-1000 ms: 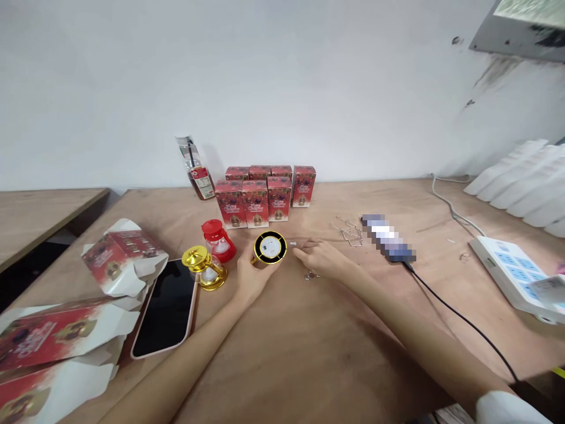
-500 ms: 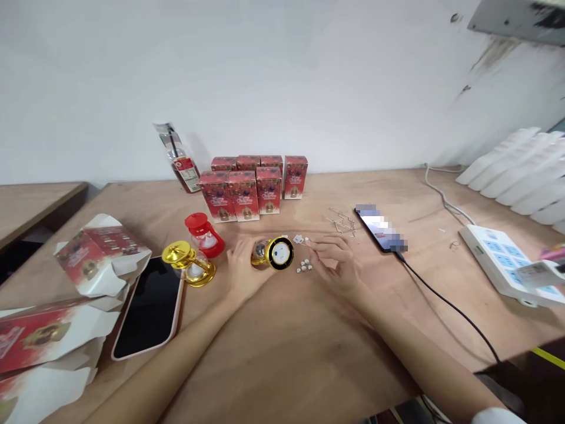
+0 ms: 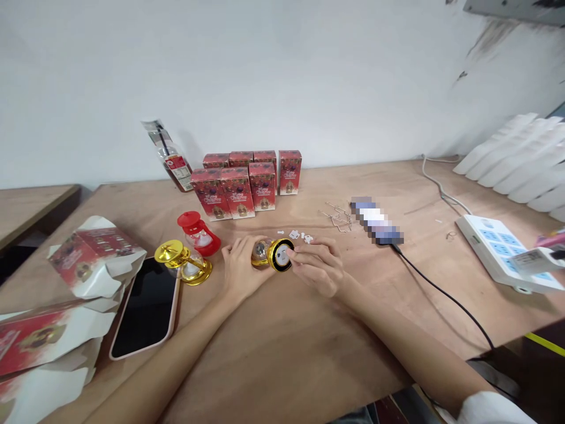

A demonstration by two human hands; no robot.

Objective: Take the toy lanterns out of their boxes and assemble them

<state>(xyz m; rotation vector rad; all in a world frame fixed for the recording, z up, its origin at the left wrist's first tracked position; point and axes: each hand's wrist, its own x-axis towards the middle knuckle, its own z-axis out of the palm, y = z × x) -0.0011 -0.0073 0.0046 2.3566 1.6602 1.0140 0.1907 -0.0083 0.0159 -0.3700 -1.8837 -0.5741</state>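
My left hand (image 3: 241,269) grips a small gold toy lantern (image 3: 270,254) lying on its side, its round black-and-white base turned to the right. My right hand (image 3: 318,266) is closed in a pinch, fingertips pressed against that base; what it pinches is too small to see. A few small white bits (image 3: 301,236) lie on the wooden table (image 3: 282,341) just behind the right hand. To the left stand another gold lantern (image 3: 183,261) and a red lantern (image 3: 198,234).
Several red boxes (image 3: 247,182) stand in rows by the wall, beside a clear packet (image 3: 165,154). Opened boxes (image 3: 95,253) and a dark phone (image 3: 145,306) lie left. Wire hooks (image 3: 338,215), a cabled phone (image 3: 377,222) and a white power strip (image 3: 503,250) lie right.
My right hand came off the table beside the white bits and closed in on the lantern's base. The lantern tipped further sideways in my left hand. The view drifted rightwards.
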